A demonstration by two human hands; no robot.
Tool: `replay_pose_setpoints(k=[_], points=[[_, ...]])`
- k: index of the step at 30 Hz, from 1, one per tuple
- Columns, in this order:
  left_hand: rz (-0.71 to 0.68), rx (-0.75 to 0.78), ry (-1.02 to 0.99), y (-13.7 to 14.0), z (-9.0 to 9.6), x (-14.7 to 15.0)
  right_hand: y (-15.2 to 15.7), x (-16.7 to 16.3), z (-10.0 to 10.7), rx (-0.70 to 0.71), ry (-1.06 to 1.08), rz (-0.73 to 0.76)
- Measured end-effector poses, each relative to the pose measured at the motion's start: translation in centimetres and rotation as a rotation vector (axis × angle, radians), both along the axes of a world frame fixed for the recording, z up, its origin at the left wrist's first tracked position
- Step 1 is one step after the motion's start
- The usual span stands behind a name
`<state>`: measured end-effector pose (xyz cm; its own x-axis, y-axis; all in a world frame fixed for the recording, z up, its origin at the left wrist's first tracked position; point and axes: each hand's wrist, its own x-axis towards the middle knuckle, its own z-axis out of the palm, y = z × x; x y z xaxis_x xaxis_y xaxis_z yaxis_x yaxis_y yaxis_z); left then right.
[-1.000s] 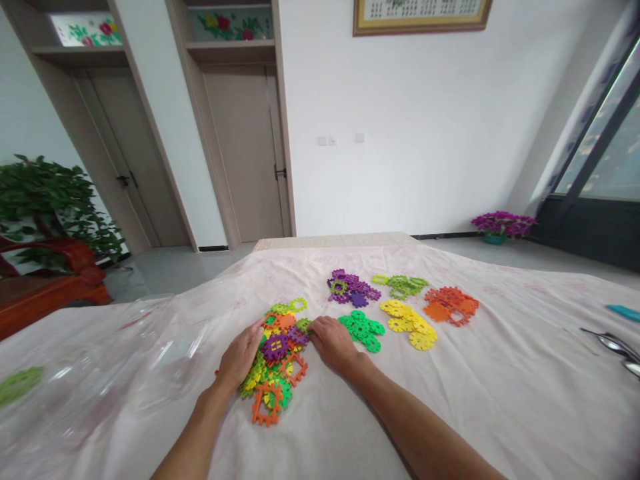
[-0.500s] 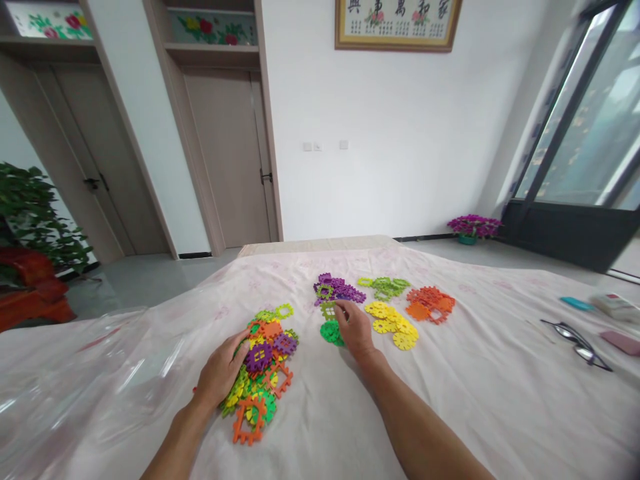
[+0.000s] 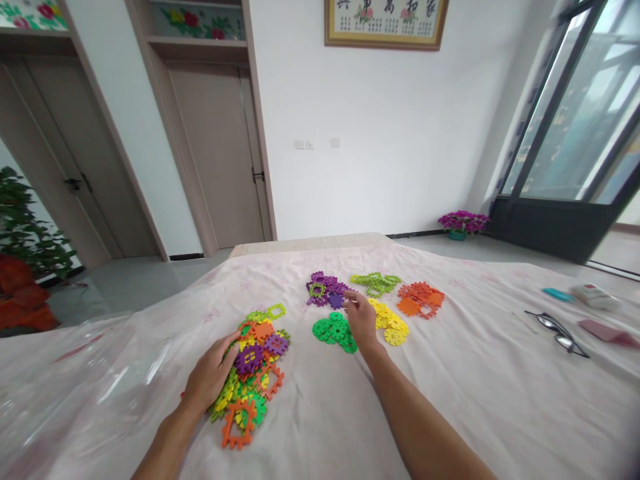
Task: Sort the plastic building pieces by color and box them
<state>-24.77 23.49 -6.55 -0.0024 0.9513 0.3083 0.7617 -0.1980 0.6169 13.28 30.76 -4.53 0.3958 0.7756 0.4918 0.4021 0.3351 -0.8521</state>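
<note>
My left hand (image 3: 213, 370) lies along the left side of a mixed heap of plastic snowflake pieces (image 3: 239, 392), fingers stretched out and touching it. Orange, yellow, green and purple pieces overlap there. Fingertips pinched together, my right hand (image 3: 363, 323) is over the sorted piles. At its fingertips shows a dark bluish-purple piece (image 3: 337, 300); I cannot tell whether it is held or lies on the purple pile (image 3: 325, 288). Green round pieces (image 3: 333, 331) are just below the hand, and yellow round pieces (image 3: 393, 325) lie to its right, partly covered.
Farther back are a light green pile (image 3: 376, 283) and an orange pile (image 3: 423, 299). Glasses (image 3: 557, 333), a pink case (image 3: 607, 331) and a blue item (image 3: 557, 294) lie at the right. Clear plastic packaging (image 3: 95, 380) spreads over the cloth (image 3: 310, 413) at the left.
The olive-green square piece in my right fingers no longer shows there. That hand has moved slightly up, uncovering more green round pieces. My left hand stays at the heap; the view has shifted slightly.
</note>
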Motion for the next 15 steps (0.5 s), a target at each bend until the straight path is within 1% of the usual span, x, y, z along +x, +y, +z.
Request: replay_pose_setpoints(k=[3,5,8,11,13,15], points=[[0.009,0.023,-0.025,-0.2,0.2,0.1,-1.2,-2.8,-0.2,0.015,-0.182,0.103],[0.05,0.067,-0.049,-0.5,0.6,0.2,-2.2,-4.3,-0.2,0.04,-0.311,0.206],[0.195,0.121,-0.026,-1.2,1.6,0.1,-3.7,-5.9,0.1,0.028,-0.446,0.407],[0.352,0.14,0.09,-1.8,2.5,-0.3,-4.9,-6.9,0.3,-0.018,-0.572,0.566],[0.415,0.129,0.145,-2.0,2.6,-0.8,-5.5,-7.4,0.5,-0.03,-0.678,0.636],[0.447,0.077,0.137,-1.8,2.3,-1.3,-5.9,-7.8,0.7,-0.037,-0.776,0.67]])
